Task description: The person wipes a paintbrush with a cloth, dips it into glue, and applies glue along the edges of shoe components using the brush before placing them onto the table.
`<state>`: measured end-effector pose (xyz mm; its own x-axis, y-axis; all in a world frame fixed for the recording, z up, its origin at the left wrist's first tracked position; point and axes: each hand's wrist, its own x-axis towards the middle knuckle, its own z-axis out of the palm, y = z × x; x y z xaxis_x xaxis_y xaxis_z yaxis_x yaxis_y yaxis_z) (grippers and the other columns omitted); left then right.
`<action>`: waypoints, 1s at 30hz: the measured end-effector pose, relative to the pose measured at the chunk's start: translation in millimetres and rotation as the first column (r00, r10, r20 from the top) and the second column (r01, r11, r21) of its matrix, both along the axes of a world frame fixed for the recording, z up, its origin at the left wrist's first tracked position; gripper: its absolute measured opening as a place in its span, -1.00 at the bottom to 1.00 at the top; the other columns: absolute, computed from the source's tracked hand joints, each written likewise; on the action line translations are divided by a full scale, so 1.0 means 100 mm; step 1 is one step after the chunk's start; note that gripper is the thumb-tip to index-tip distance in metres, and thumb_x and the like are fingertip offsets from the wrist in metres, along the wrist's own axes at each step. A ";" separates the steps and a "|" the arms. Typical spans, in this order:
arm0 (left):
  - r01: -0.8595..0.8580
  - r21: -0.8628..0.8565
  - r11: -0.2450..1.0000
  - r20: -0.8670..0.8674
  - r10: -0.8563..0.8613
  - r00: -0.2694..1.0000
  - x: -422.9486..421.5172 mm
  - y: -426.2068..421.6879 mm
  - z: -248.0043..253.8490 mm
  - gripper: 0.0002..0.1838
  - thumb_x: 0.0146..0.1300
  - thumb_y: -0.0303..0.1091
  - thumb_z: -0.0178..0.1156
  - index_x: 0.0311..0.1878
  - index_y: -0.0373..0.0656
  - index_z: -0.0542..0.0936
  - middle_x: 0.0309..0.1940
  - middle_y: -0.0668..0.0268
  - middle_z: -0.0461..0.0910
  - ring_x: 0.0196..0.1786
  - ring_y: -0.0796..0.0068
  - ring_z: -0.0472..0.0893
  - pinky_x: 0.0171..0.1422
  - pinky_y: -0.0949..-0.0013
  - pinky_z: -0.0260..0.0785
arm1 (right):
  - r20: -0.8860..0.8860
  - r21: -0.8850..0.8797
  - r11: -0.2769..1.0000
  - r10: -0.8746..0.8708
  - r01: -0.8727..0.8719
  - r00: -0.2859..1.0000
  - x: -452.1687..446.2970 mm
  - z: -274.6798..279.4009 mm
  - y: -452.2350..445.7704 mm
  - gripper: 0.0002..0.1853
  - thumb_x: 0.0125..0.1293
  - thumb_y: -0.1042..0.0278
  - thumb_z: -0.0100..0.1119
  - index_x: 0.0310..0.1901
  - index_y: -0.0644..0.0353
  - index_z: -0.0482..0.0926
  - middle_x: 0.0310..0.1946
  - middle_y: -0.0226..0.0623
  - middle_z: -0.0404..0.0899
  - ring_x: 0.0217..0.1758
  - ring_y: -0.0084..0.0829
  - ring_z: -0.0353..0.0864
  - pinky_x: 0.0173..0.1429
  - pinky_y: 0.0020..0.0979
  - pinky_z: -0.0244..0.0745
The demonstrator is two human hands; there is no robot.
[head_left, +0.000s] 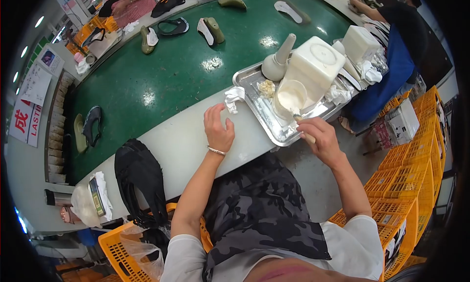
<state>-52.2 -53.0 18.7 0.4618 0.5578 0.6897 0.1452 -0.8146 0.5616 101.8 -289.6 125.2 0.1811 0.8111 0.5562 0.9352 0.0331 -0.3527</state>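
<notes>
My right hand [319,139] is closed on the handle of a brush [304,130], whose tip is at a cup of white paste [291,97]. The cup stands in a metal tray [278,136] beside a large white container [316,66] and a grey-white bottle with a long spout [279,59]. My left hand [218,129] hovers over the pale work surface [188,130] with its fingers apart and nothing in them. Just beyond it lies a crumpled white tissue [234,98]. Black shoe uppers [139,176] lie to the left.
A green belt [171,81] beyond the work surface carries shoe pieces and olive lasts [213,30]. Two people stand across it and at the right, one in a dark top [404,32]. Orange crates [396,179] line the right; another [120,247] is at lower left.
</notes>
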 end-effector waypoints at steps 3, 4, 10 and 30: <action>-0.024 -0.057 0.998 -0.008 0.023 1.000 -0.05 -0.04 -0.01 -0.59 -0.05 -0.57 0.08 -0.03 -0.30 0.43 -0.07 0.08 0.49 0.05 0.04 0.42 0.18 0.14 0.26 | -0.046 -0.007 1.000 -0.007 0.006 0.999 0.03 0.02 -0.07 -0.85 0.09 0.51 0.24 -0.27 0.24 0.53 -0.27 -0.23 0.56 -0.25 -0.20 0.56 -0.18 -0.33 0.49; -0.022 -0.057 0.998 -0.010 0.021 1.000 -0.05 -0.04 -0.01 -0.59 -0.05 -0.57 0.08 -0.03 -0.30 0.43 -0.07 0.08 0.49 0.05 0.04 0.42 0.18 0.14 0.26 | -0.101 -0.026 1.000 -0.016 0.014 0.995 0.02 0.04 -0.09 -0.86 0.11 0.52 0.22 -0.27 0.25 0.53 -0.29 -0.22 0.56 -0.25 -0.20 0.56 -0.18 -0.35 0.48; -0.018 -0.131 0.991 -0.023 0.016 1.000 0.00 0.01 -0.14 -0.66 0.03 -0.55 0.09 -0.05 -0.29 0.44 -0.15 0.07 0.51 -0.11 0.09 0.51 0.00 0.19 0.37 | -0.607 0.217 0.920 -0.134 0.325 0.783 0.22 -0.04 -0.16 -0.76 0.37 0.42 -0.05 -0.36 0.36 0.56 -0.41 -0.31 0.57 -0.38 -0.57 0.46 -0.30 -0.56 0.38; -0.026 -0.103 0.994 -0.217 0.003 0.976 0.02 0.03 -0.14 -0.71 0.05 -0.47 0.15 -0.10 -0.21 0.48 -0.20 0.19 0.53 -0.09 0.13 0.46 0.02 0.18 0.31 | -0.365 0.288 0.882 -0.260 0.374 0.894 -0.02 -0.48 0.07 -0.87 0.14 0.63 0.18 -0.30 0.27 0.45 -0.32 -0.17 0.52 -0.27 -0.24 0.52 -0.15 -0.38 0.41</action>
<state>-50.3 -50.2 4.4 0.5849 0.6291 0.5119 0.2841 -0.7501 0.5972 99.6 -282.5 76.9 0.6022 0.4492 0.6599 0.7614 -0.0749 -0.6439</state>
